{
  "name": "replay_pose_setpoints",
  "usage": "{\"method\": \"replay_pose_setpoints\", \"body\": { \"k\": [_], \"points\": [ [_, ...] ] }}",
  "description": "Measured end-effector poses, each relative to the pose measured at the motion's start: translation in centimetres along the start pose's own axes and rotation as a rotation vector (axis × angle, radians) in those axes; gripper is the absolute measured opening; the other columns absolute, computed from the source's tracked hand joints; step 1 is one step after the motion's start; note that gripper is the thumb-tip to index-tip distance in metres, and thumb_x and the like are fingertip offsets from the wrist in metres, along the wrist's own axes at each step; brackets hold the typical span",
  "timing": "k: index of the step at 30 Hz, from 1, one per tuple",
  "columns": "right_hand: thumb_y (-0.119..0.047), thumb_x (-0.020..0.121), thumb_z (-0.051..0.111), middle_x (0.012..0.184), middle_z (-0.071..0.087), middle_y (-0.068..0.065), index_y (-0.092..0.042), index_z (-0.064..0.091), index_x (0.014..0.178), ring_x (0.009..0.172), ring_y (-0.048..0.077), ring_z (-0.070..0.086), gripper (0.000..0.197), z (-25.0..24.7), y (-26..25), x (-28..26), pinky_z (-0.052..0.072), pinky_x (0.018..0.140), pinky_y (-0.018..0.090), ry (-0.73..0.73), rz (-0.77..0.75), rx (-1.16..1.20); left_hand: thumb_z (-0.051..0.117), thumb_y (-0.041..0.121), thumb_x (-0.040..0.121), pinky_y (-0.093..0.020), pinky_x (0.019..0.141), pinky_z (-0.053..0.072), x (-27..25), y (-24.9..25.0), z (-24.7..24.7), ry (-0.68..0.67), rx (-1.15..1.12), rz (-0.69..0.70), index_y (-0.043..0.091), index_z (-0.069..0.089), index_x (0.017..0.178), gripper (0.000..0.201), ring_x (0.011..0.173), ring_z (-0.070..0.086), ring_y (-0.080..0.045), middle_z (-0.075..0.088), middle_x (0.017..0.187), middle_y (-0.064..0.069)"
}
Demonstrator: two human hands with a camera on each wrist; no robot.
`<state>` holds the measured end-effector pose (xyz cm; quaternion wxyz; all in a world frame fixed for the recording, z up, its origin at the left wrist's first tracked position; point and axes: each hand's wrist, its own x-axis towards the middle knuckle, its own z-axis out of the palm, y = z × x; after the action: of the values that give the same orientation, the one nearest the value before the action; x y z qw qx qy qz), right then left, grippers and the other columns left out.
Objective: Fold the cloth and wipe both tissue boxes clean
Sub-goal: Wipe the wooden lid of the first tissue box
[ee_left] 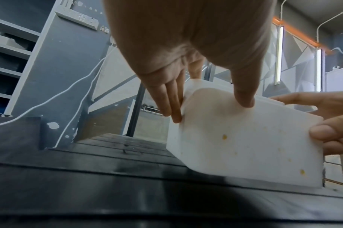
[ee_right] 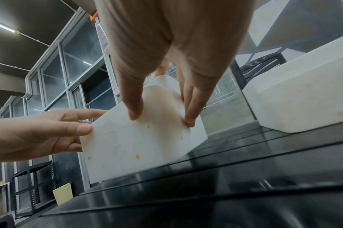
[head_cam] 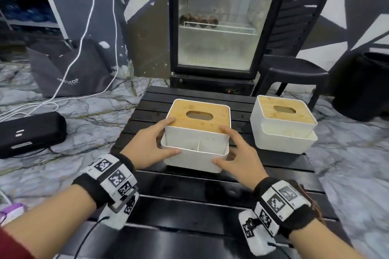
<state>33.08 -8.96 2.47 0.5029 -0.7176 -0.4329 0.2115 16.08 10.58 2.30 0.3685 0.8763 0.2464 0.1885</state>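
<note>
Plainly yellow-spotted white tissue box [ee_left: 250, 143], bamboo lid [head_cam: 197, 116], between both hands.

near tissue box [head_cam: 195, 139]: white, bamboo lid, yellow-spotted | far tissue box [head_cam: 284, 124]: beside, right

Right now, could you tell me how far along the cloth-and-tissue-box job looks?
Nothing looks finished. No cloth shows in any view, and yellowish spots still mark the front wall of the near tissue box. In hand: the left hand and right hand both grip that box at its front corners on the black table. Left: folding the cloth and wiping this box and the far tissue box.
</note>
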Motion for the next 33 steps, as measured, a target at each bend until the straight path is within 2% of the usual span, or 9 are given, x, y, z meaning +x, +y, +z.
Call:
{"method": "replay_pose_setpoints", "body": {
  "k": [2, 5, 10, 16, 20, 25, 27, 30, 33],
  "points": [
    [-0.002, 0.067, 0.075, 0.117, 0.057, -0.011, -0.042, 0.045, 0.123, 0.090, 0.007, 0.065, 0.075, -0.8, 0.5, -2.4, 0.053, 0.079, 0.020, 0.005, 0.014, 0.030, 0.082, 0.033, 0.068, -0.003, 0.087, 0.040, -1.7, 0.8, 1.2, -0.028, -0.027, 0.000, 0.037, 0.037, 0.140, 0.085, 0.107, 0.059, -0.001, 0.061, 0.117, 0.012],
    [0.001, 0.067, 0.074, 0.113, 0.058, -0.011, -0.044, 0.047, 0.121, 0.084, 0.002, 0.065, 0.075, -1.7, 1.3, -5.4, 0.052, 0.073, 0.016, 0.008, 0.014, 0.073, 0.082, 0.032, 0.069, -0.012, 0.095, 0.040, -3.9, 1.9, 3.0, -0.060, -0.041, 0.009, 0.037, 0.037, 0.140, 0.084, 0.112, 0.057, -0.001, 0.060, 0.121, 0.011],
    [0.001, 0.066, 0.075, 0.118, 0.054, -0.017, -0.043, 0.049, 0.120, 0.097, 0.000, 0.062, 0.074, -2.7, 2.3, -8.9, 0.049, 0.077, 0.013, 0.024, 0.029, 0.106, 0.083, 0.028, 0.068, 0.004, 0.083, 0.036, -6.7, 3.0, 5.2, -0.065, -0.042, 0.011, 0.037, 0.039, 0.139, 0.084, 0.107, 0.056, 0.003, 0.057, 0.120, 0.015],
    [-0.001, 0.064, 0.078, 0.123, 0.054, -0.014, -0.044, 0.048, 0.120, 0.098, -0.003, 0.061, 0.076, -3.3, 3.1, -11.1, 0.049, 0.082, 0.014, 0.045, 0.049, 0.079, 0.082, 0.033, 0.067, -0.017, 0.096, 0.040, -8.4, 3.7, 6.4, -0.058, -0.002, 0.041, 0.035, 0.041, 0.139, 0.083, 0.108, 0.056, 0.001, 0.058, 0.118, 0.014],
    [0.001, 0.064, 0.077, 0.125, 0.053, -0.007, -0.041, 0.047, 0.121, 0.100, 0.007, 0.062, 0.076, -3.3, 3.3, -11.4, 0.052, 0.087, 0.026, 0.052, 0.047, 0.069, 0.081, 0.037, 0.066, -0.018, 0.095, 0.040, -8.5, 3.9, 6.6, -0.062, 0.020, 0.050, 0.038, 0.039, 0.139, 0.084, 0.107, 0.055, 0.002, 0.055, 0.120, 0.018],
    [-0.006, 0.066, 0.078, 0.119, 0.049, -0.019, -0.046, 0.044, 0.120, 0.098, 0.005, 0.061, 0.075, -3.5, 3.3, -11.4, 0.051, 0.085, 0.021, 0.035, 0.037, 0.002, 0.080, 0.035, 0.070, -0.023, 0.100, 0.040, -8.6, 4.1, 6.7, -0.072, 0.031, 0.046, 0.036, 0.036, 0.141, 0.083, 0.111, 0.053, -0.003, 0.051, 0.126, 0.016],
    [-0.017, 0.072, 0.075, 0.119, 0.048, -0.022, -0.048, 0.041, 0.121, 0.098, 0.002, 0.059, 0.067, -3.8, 3.2, -11.3, 0.049, 0.082, 0.015, 0.010, 0.045, -0.028, 0.079, 0.037, 0.070, -0.026, 0.101, 0.040, -8.6, 4.3, 6.6, -0.089, 0.033, 0.043, 0.036, 0.035, 0.140, 0.082, 0.114, 0.052, -0.005, 0.050, 0.132, 0.013],
    [-0.032, 0.085, 0.061, 0.114, 0.053, -0.024, -0.052, 0.040, 0.121, 0.095, -0.002, 0.061, 0.046, -4.6, 2.9, -11.2, 0.047, 0.086, 0.017, -0.008, 0.060, -0.014, 0.074, 0.045, 0.073, -0.029, 0.101, 0.040, -8.3, 4.6, 6.5, -0.104, 0.030, 0.017, 0.036, 0.033, 0.139, 0.078, 0.119, 0.049, -0.008, 0.043, 0.138, 0.011],
    [-0.035, 0.087, 0.056, 0.115, 0.055, -0.018, -0.047, 0.042, 0.123, 0.088, -0.006, 0.060, 0.040, -6.1, 3.1, -10.5, 0.043, 0.083, 0.016, 0.114, 0.065, -0.079, 0.067, 0.048, 0.078, -0.031, 0.099, 0.043, -7.4, 5.4, 6.4, -0.090, -0.030, -0.027, 0.034, 0.028, 0.140, 0.074, 0.119, 0.048, -0.009, 0.041, 0.137, 0.014]
  ]
}}
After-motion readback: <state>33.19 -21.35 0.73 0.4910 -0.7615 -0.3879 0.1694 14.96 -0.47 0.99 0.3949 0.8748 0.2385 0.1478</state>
